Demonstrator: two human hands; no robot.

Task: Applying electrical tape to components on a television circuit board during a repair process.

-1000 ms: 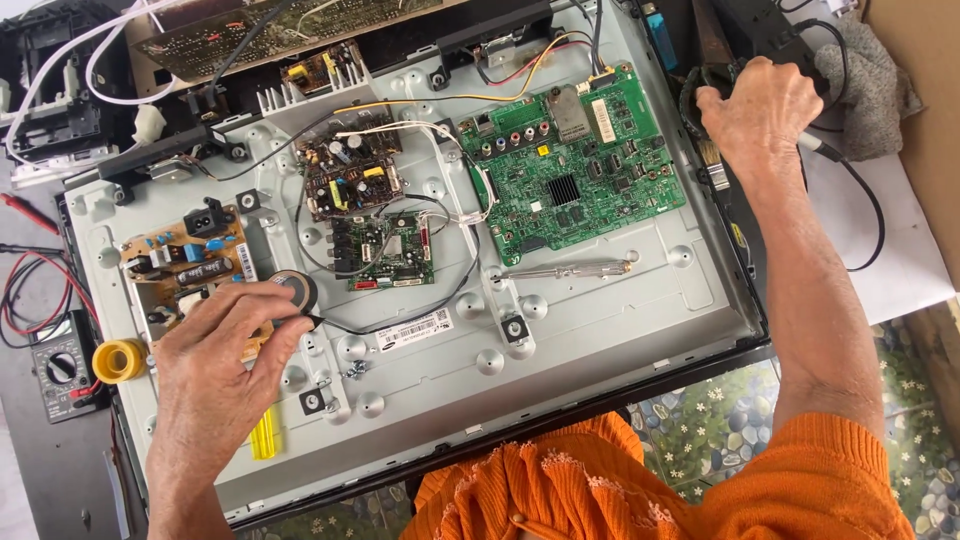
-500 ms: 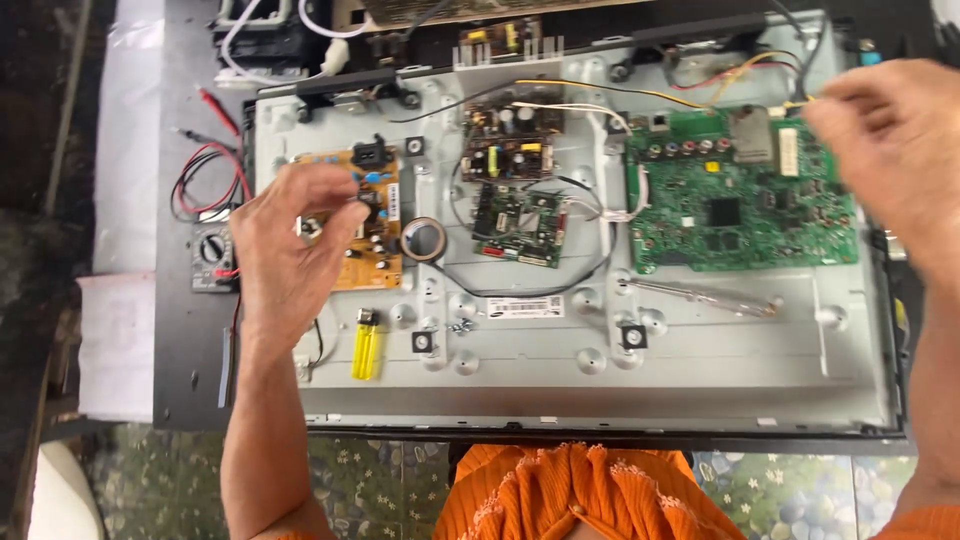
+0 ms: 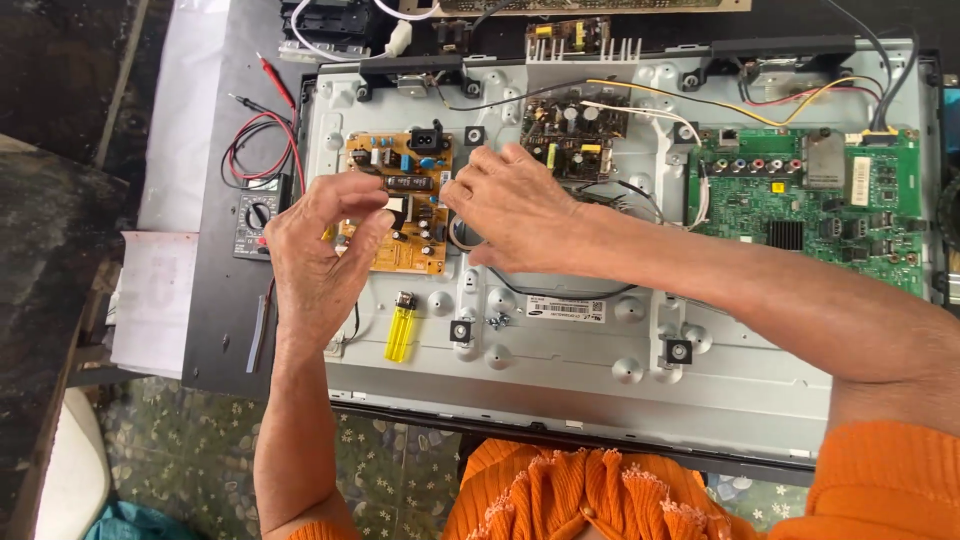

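the tan power board [image 3: 400,205] lies flat at the left of the open metal chassis [image 3: 560,350] — studded with black and blue parts; a dark ring [image 3: 462,238] — perhaps tape — sits at its right edge.

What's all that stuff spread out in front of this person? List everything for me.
metal back panel: one, silver-grey, fills the middle
tan circuit board: one, left part of the panel
dark circuit board: one, top centre
green circuit board: one, right side
lighter: one, yellow, below the tan board
tape roll: one, dark, partly under the right hand
multimeter: one, black, red and black leads, left of the panel
left hand: over the tan board
right hand: beside it, fingertips close
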